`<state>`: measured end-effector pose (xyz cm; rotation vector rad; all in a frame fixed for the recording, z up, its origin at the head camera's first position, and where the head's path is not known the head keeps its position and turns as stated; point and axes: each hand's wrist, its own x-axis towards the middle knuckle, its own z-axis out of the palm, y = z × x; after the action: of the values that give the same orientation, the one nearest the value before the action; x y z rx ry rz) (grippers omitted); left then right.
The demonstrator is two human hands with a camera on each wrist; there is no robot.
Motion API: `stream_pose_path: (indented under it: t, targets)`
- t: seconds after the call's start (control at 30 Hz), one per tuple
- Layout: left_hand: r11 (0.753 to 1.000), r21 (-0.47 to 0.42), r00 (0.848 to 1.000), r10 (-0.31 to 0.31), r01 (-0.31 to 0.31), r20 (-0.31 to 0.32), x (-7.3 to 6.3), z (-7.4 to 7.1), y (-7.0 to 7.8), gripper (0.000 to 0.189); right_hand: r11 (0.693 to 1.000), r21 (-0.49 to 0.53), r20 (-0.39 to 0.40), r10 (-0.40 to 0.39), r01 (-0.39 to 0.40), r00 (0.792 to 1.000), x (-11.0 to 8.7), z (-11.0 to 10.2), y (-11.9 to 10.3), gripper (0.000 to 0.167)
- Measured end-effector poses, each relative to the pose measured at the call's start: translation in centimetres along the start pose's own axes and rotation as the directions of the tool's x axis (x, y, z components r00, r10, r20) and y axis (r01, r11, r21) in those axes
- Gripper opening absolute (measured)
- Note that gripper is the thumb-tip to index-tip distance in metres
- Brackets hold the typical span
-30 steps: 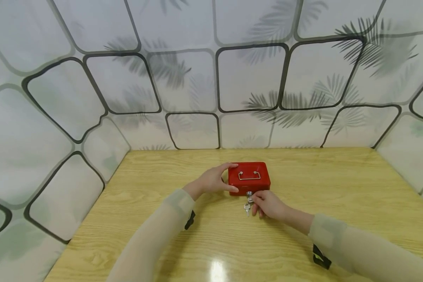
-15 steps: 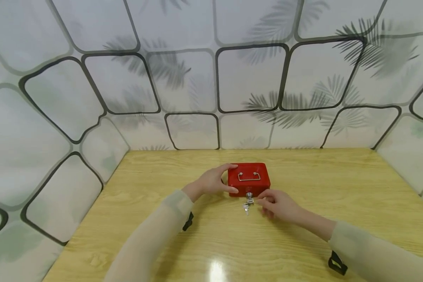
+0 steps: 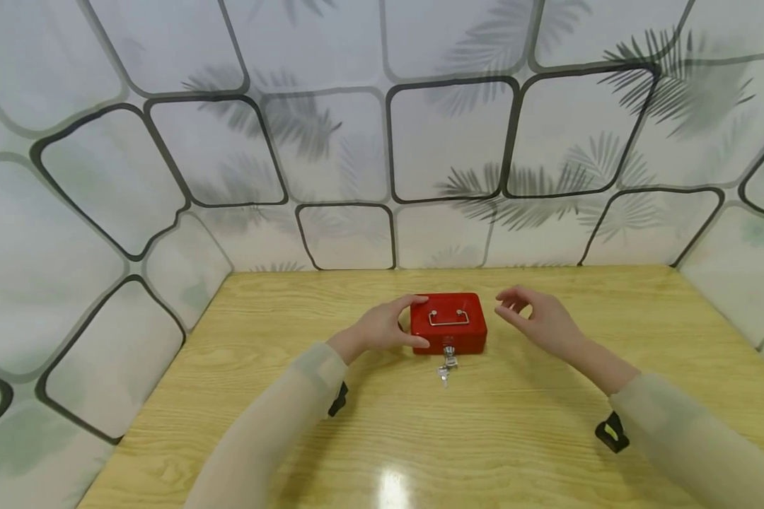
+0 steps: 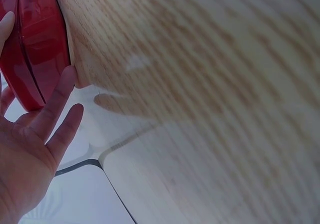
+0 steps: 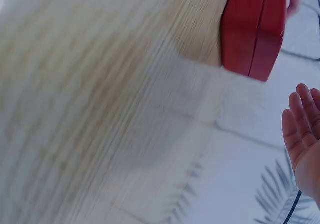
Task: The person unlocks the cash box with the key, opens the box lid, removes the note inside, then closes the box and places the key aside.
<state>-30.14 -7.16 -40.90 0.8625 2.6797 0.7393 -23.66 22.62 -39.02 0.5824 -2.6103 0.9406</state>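
A small red cash box (image 3: 446, 311) with a wire handle (image 3: 448, 323) on its lid stands near the back of the wooden table. In its front lock sits a key (image 3: 450, 360), from which a second key (image 3: 443, 375) hangs. My left hand (image 3: 377, 326) holds the box's left end, thumb at the front and fingers toward the back. To the right of the box my right hand (image 3: 543, 319) is raised, fingers loosely bent and nothing in them. In the right wrist view, that hand's palm (image 5: 307, 149) faces the box's end, apart from it.
The light wooden tabletop (image 3: 369, 438) reaches back to a patterned wall covering (image 3: 452, 141) with outlined shapes and leaf prints. More of the same covering (image 3: 57, 283) rises on the left side. Dark straps (image 3: 612, 433) hang below both sleeves.
My right hand has let go of the key and moved up and right, past the box's right end. The left hand and the box have stayed in place.
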Motion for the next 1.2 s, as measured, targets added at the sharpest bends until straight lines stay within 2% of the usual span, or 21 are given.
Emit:
stream_pose_path:
  t: [0.1, 0.23, 0.43, 0.53, 0.7, 0.97, 1.2]
  targets:
    - [1.000, -0.008, 1.000, 0.001, -0.001, 0.001, 0.0, 0.0, -0.1, 0.085, 0.999, 0.004, 0.034, 0.042, -0.042, 0.999, 0.6, 0.0, 1.3, 0.029]
    - [1.000, -0.015, 1.000, 0.004, -0.004, 0.000, 0.0, 0.1, -0.2, 0.085, 0.995, 0.041, 0.122, 0.083, -0.088, 0.989, 1.1, 0.6, 2.4, 0.050]
    - [1.000, -0.021, 1.000, 0.001, 0.000, 0.003, 0.0, 0.1, -0.3, 0.085, 0.987, 0.080, 0.234, 0.118, -0.140, 0.965, 1.3, 1.8, 2.5, 0.083]
    - [1.000, -0.021, 1.000, 0.000, 0.000, 0.001, 0.1, 0.1, -0.3, 0.085, 0.985, 0.064, 0.267, 0.136, -0.158, 0.954, 1.5, 2.4, 2.4, 0.094]
    - [0.999, -0.032, 1.000, -0.003, 0.003, 0.002, 0.1, 0.1, -0.3, 0.084, 0.987, 0.049, 0.297, 0.134, -0.155, 0.945, 1.8, 3.4, 2.4, 0.100]
    - [0.999, -0.035, 1.000, 0.008, -0.008, -0.004, 0.1, 0.2, -0.2, 0.084, 0.992, 0.088, 0.302, 0.060, -0.091, 0.951, 1.8, 4.7, 2.4, 0.101]
    - [0.999, -0.044, 1.000, 0.002, -0.002, -0.003, 0.0, 0.1, -0.3, 0.085, 0.990, 0.086, 0.308, 0.082, -0.114, 0.948, 2.0, 4.7, 2.1, 0.100]
